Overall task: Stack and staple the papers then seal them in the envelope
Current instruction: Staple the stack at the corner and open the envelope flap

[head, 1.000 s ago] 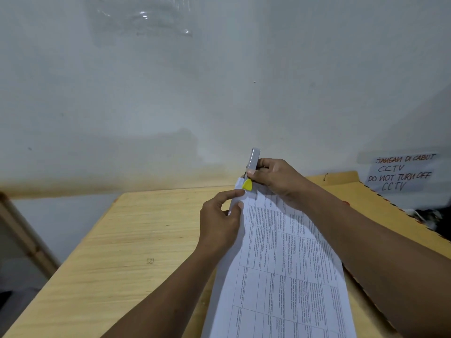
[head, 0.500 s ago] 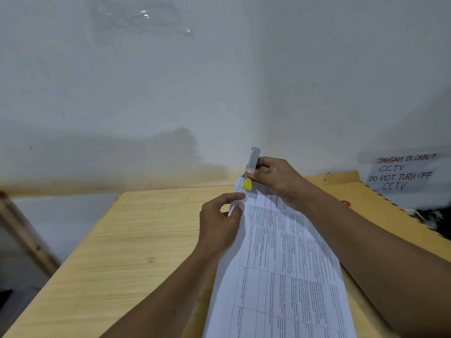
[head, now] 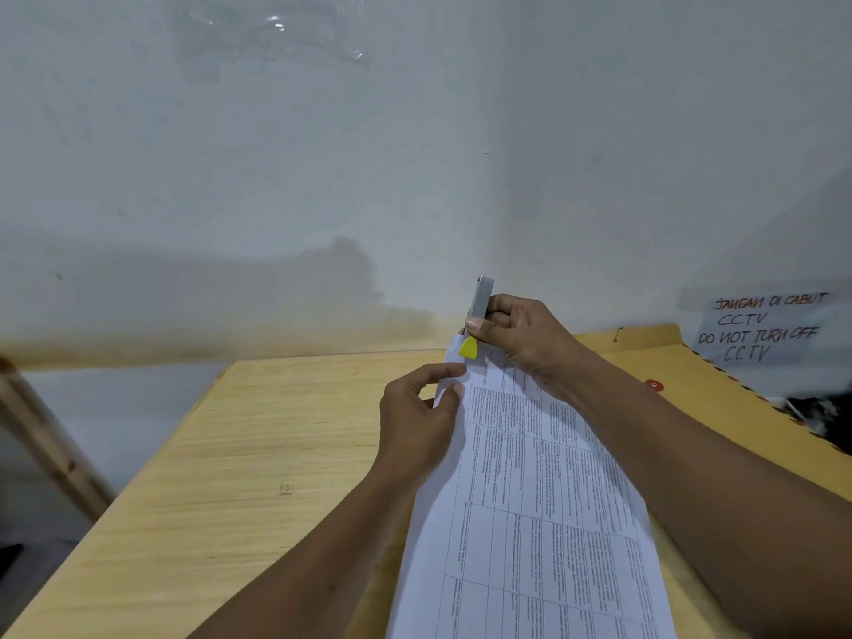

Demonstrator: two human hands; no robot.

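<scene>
As left hand [head: 415, 422] pinches papers [head: 530, 523], right hand [head: 525, 343] around stapler [head: 482, 299], seemingly clamped.

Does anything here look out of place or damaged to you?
Not in the work itself: the right hand holds the stapler at the top corner of the papers, and the left hand pinches their edge. Only the wall looks odd: a yellowish stain runs just above the table, and wrinkled clear plastic is stuck high up.
</scene>
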